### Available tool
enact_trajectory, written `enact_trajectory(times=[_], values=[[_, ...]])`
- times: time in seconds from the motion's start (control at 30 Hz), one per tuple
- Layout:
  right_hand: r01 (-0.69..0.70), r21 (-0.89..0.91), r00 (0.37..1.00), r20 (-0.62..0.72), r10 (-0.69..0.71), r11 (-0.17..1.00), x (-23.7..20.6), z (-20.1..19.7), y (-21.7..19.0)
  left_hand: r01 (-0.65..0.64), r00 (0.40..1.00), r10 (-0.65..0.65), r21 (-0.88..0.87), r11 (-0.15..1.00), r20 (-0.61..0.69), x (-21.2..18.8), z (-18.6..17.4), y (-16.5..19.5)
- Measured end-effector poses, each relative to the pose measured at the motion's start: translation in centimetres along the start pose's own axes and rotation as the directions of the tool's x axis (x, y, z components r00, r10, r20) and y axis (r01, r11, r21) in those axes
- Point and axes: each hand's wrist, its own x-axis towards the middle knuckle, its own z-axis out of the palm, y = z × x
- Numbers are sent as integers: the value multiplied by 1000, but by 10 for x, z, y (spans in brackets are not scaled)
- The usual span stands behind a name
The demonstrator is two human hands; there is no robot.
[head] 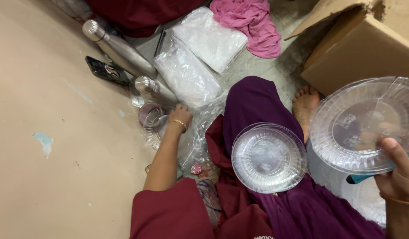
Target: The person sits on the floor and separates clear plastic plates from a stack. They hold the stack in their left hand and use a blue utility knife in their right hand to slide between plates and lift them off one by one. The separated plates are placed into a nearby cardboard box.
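Clear plastic plates [368,121] in the right hand [401,175]'s closed grip; left hand [181,114]'s grip narrow on crinkled wrap [200,132].

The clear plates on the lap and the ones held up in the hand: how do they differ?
The lap stack rests untouched on purple cloth; the held plates are lifted by the right hand. The lap stack lies nearly flat; the held plates are tilted and look larger, being nearer the camera. Both are clear ribbed plastic. The left hand reaches toward plastic wrapping.
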Motion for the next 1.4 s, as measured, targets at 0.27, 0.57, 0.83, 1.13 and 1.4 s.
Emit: enact_trajectory(times=[0.27,0.57,0.83,1.13,1.4], values=[[-1,137,1000,9,-1,991,-7,7,-14,-108,994,104,-119,987,-36,2,-63,-10],[95,-88,995,4,-95,992,-34,96,-45,-708,697,361,-513,486,-619,-46,-166,81],[-74,-98,992,96,84,992,-27,116,-11,-745,519,689,-663,75,-506,-90,-144,171],[-57,-3,997,-49,57,998,-36,110,-31,-70,995,68,-19,997,-68,-19,-17,-38],[-12,145,973,-228,45,989,-22,107,-38,-114,963,25,-320,941,-269,-45,-165,15]])
